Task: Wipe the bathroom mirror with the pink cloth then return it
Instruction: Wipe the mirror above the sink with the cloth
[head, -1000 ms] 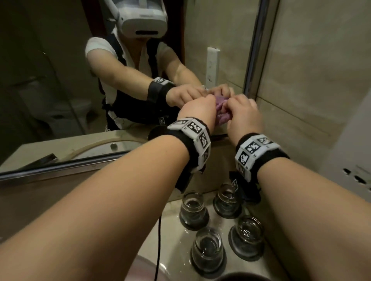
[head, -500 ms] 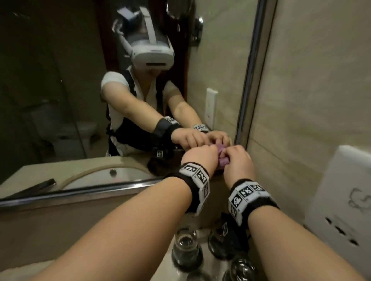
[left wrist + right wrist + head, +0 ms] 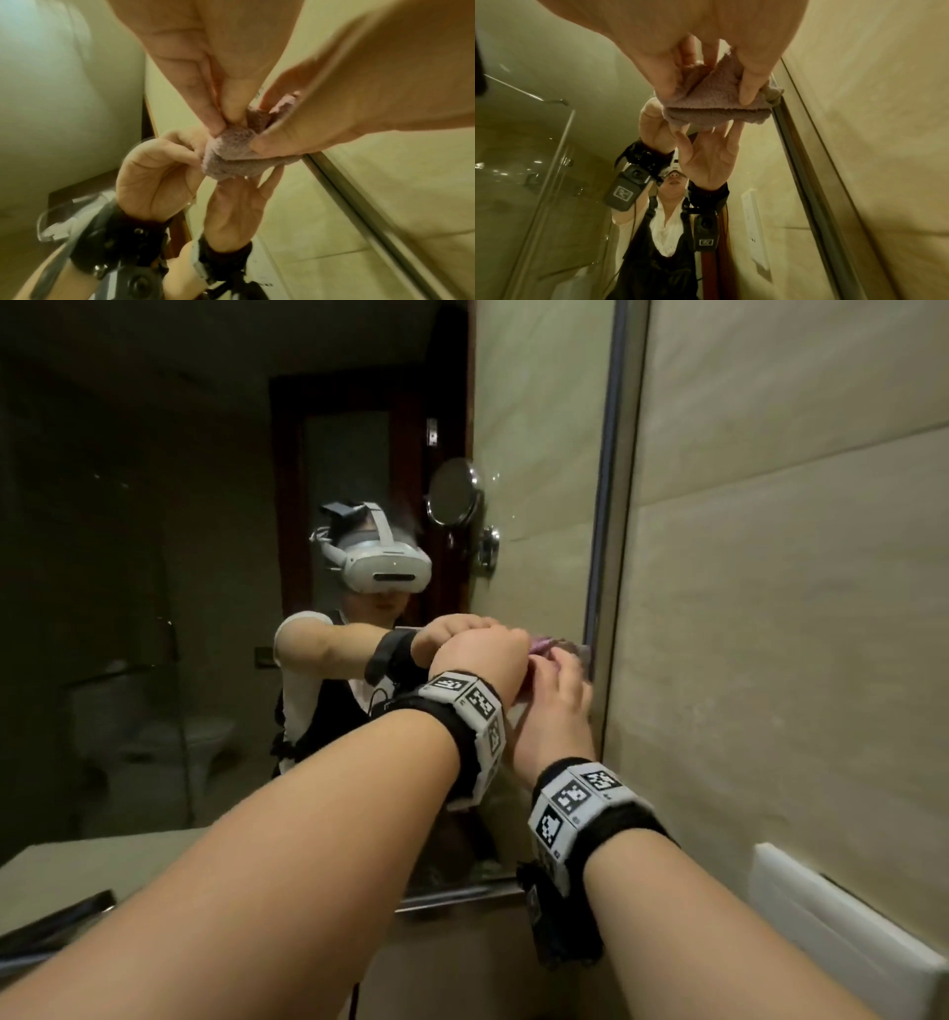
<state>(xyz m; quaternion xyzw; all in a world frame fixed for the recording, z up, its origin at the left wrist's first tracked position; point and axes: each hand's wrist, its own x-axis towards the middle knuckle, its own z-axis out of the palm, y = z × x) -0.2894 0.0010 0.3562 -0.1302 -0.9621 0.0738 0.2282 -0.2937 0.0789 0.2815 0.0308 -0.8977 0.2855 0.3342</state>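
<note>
Against the glass near the mirror's right edge, both hands bunch the pink cloth (image 3: 716,101) into a small folded wad and press it to the mirror (image 3: 205,557), close beside the metal frame strip (image 3: 606,505). The right hand (image 3: 554,706) curls thumb and fingers around the wad; the left hand (image 3: 482,660) pinches its other side with fingertips, as the left wrist view shows. Holding it with two hands probably keeps the fold tight and lets the person bear down on the strip of glass next to the frame, where a loose cloth would slide or snag. From the head view only a sliver of cloth shows between the knuckles, so how much of it touches the glass is unclear. Much of both wrist views is reflection, and blur makes the far fingers hard to separate. No spot where the cloth should be returned is visible, and any streaks on the glass cannot be made out in the dim light.
</note>
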